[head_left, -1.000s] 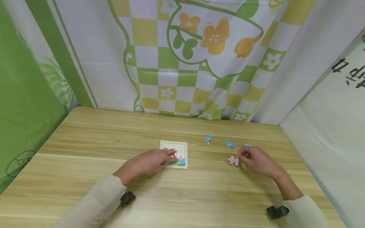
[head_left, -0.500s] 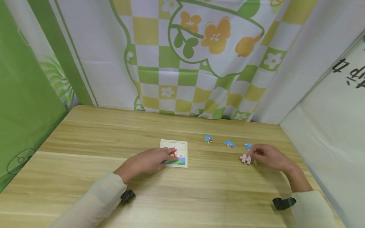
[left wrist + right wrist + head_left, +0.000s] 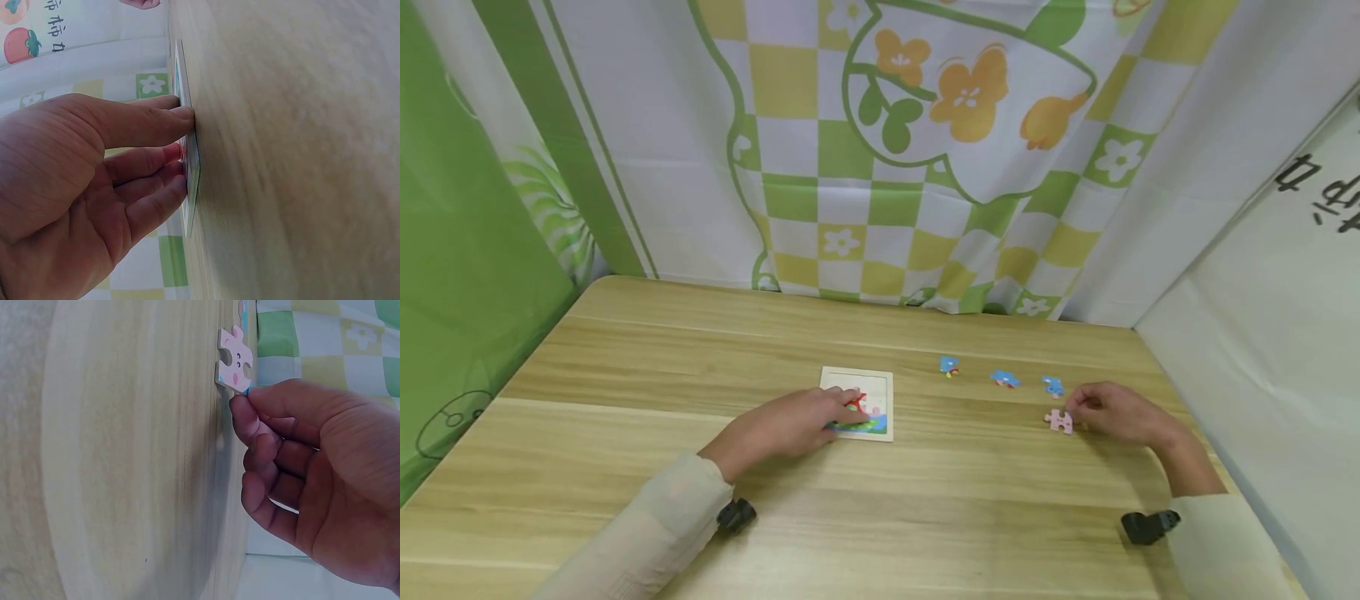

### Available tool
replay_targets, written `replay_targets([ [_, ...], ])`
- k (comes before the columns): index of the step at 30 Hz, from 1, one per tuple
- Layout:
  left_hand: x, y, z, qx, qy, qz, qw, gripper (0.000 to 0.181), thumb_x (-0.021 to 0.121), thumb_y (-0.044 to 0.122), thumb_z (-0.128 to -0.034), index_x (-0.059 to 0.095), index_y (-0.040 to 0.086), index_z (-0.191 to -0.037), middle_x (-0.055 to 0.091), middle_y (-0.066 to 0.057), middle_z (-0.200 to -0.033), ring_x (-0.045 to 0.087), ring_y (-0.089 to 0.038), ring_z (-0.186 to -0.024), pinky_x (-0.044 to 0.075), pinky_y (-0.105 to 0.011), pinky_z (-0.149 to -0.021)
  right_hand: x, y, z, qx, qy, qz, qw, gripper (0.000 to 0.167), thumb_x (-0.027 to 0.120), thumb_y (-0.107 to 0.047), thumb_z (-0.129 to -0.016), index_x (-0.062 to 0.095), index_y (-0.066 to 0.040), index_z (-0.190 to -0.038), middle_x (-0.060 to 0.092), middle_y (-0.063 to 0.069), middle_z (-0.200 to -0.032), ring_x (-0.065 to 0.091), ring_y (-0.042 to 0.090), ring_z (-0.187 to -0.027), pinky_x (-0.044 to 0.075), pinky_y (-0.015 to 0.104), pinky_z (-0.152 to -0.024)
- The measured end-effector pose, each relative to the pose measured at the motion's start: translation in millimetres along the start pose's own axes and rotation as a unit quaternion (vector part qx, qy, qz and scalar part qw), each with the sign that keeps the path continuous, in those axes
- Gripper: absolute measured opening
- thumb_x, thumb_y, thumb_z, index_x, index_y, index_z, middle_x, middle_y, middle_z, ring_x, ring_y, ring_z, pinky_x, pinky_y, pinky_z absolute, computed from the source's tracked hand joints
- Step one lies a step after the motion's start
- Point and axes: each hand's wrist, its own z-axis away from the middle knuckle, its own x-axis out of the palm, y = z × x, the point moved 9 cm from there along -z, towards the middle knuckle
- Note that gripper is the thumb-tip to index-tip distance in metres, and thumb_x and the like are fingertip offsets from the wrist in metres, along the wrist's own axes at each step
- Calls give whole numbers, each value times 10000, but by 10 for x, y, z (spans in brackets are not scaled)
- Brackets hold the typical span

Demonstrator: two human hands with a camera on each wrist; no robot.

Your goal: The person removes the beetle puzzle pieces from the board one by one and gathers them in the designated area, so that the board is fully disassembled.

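Observation:
My left hand (image 3: pixel 797 421) rests on a small wooden puzzle board (image 3: pixel 890 408) with a light frame, where a red, green and blue picture partly shows. Its fingers cover the left part of that picture. In the left wrist view the thumb and fingertips touch the thin board (image 3: pixel 190 169). Farther right, my right hand (image 3: pixel 1116 412) pinches a pink jigsaw piece (image 3: pixel 1059 421) by its edge, between thumb and index finger. Dots and blue corners mark the pink piece (image 3: pixel 235 359) in the right wrist view. A blue puzzle piece (image 3: pixel 1052 385) lies just beyond it.
Two more blue pieces lie along the back of the wooden table (image 3: pixel 880 517): one middle piece (image 3: pixel 1004 379) and one left piece (image 3: pixel 949 366). A patterned curtain (image 3: pixel 925 208) hangs at the table's far edge. A white sheet (image 3: pixel 1285 333) borders the right side.
The right hand has moved to the right with the pink jigsaw piece, uncovering the rightmost blue piece. My left hand stays on the board.

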Motion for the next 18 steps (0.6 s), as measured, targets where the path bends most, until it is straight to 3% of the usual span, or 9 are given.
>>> replay_targets([
  [18,5,-6,-1,-51,51,120,9999,465,666,-32,-970,657,107,-1414,480,-201,-1560,475,-375,-1423,385,-509,-1158,21,39,-23,52,84,412,9991,115,603,-98,-1049,684,-46,-984,626,-30,-822,515,46,-732,460,251,-680],
])
